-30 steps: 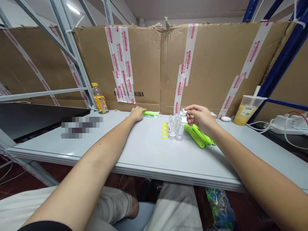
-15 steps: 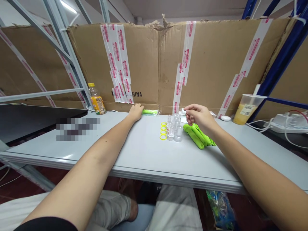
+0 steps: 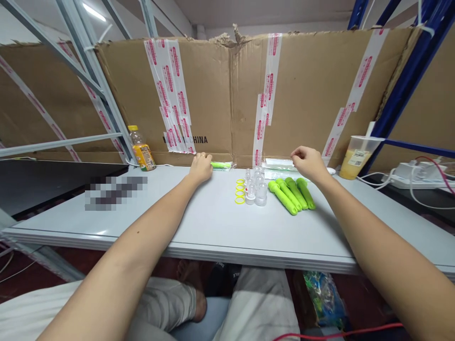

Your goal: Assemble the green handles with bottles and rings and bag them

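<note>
Head view, left hand (image 3: 201,167) fingers curled on bagged green handle (image 3: 221,165) at bench (image 3: 199,222) far edge, right hand (image 3: 308,162) pinching clear bag (image 3: 279,163) behind three green handles (image 3: 291,193).

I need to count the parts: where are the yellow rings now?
In the head view the yellow rings lie in a short column mid-table, just left of the clear bottles and right of the left hand.

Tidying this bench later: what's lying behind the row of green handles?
Behind the green handles lie clear plastic bags, which the right hand touches at their right end. What is in them cannot be made out.
</note>
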The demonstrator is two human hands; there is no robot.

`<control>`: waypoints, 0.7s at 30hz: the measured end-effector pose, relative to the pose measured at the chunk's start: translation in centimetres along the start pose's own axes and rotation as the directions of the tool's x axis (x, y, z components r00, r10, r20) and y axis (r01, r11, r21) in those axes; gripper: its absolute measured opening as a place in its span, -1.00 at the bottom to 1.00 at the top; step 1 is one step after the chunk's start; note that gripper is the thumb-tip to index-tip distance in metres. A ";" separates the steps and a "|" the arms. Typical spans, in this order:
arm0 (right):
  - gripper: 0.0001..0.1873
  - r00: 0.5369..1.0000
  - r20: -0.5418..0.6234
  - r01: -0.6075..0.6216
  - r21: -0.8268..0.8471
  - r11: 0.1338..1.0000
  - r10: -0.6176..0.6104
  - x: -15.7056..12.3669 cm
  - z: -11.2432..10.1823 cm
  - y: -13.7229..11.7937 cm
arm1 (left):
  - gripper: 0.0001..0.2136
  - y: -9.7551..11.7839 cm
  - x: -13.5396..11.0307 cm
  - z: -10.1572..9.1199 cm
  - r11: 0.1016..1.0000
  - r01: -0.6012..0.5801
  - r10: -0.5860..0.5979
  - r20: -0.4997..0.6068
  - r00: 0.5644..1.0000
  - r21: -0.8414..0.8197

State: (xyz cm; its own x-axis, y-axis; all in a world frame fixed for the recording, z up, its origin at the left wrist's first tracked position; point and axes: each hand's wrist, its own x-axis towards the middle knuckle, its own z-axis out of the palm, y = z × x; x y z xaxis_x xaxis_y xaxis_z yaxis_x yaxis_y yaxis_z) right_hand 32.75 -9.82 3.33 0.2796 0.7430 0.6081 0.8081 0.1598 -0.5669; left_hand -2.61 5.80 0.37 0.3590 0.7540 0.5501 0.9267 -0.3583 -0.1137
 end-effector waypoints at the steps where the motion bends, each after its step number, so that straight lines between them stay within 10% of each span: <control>1: -0.83 1.000 0.018 -0.015 -0.090 0.996 0.017 0.3 -0.2 0.7 | -0.68 0.5 -0.2 -0.5 0.999 -0.011 0.010 -0.019 1.000 -0.049; 9: -0.74 0.920 0.280 -0.131 -0.438 0.890 0.273 0.4 -1.0 1.4 | -0.84 5.1 -2.6 -6.8 0.775 -0.078 0.229 0.164 0.959 -0.627; 15: -0.76 0.861 0.406 -0.090 -0.473 0.877 0.307 0.3 -1.7 -0.5 | -0.89 8.1 -4.1 -9.6 0.708 -0.006 0.542 0.539 0.645 -0.706; 21: -0.66 0.685 0.461 -0.283 -0.546 0.789 0.564 0.6 -2.0 1.4 | -0.82 8.9 -4.5 -9.6 0.756 -0.005 0.568 0.652 0.503 -0.655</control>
State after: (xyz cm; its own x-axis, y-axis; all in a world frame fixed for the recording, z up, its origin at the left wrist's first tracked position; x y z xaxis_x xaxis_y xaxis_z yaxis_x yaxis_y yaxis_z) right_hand 35.09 -10.47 4.00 0.4086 0.8986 -0.1599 0.8413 -0.4387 -0.3158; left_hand 2.92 -6.04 4.85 0.7791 0.5348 -0.3269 0.6259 -0.6348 0.4531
